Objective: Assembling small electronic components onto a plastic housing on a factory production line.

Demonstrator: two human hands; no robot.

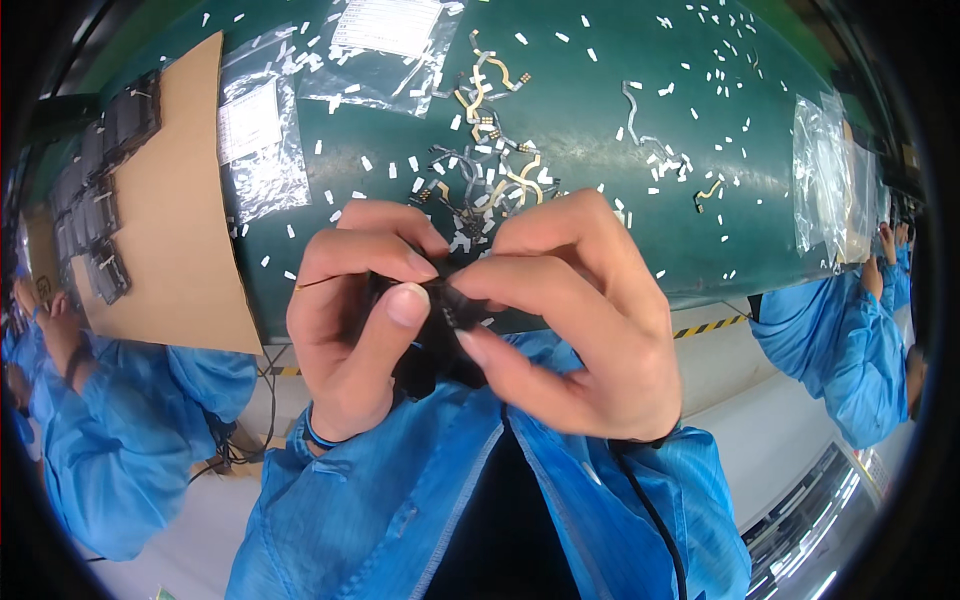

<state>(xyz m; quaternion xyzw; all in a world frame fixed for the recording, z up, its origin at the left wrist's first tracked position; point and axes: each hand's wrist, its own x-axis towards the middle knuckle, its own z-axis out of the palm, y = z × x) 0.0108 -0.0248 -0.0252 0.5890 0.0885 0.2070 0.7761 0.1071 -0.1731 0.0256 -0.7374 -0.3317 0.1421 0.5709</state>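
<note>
Both my hands meet in front of my chest, around a small black part [437, 325] that my fingers largely cover, so its exact kind does not show. My left hand [360, 300] pinches it between thumb and forefinger. From the other side, my right hand [590, 320] grips it with thumb and forefinger. A thin orange-brown strip [316, 283] sticks out beside my left forefinger. Just beyond my fingertips lies a loose pile of grey and yellowish flat flex cables [515, 190] on the green table [380, 140].
Small white tabs [590, 55] are scattered over the table. Plastic bags with paper sheets [250, 125] lie at the far left, more clear bags [830, 190] at the right. A cardboard sheet [180, 220] carries black rectangular parts [90, 200]. People in blue sleeves [120, 430] sit on both sides.
</note>
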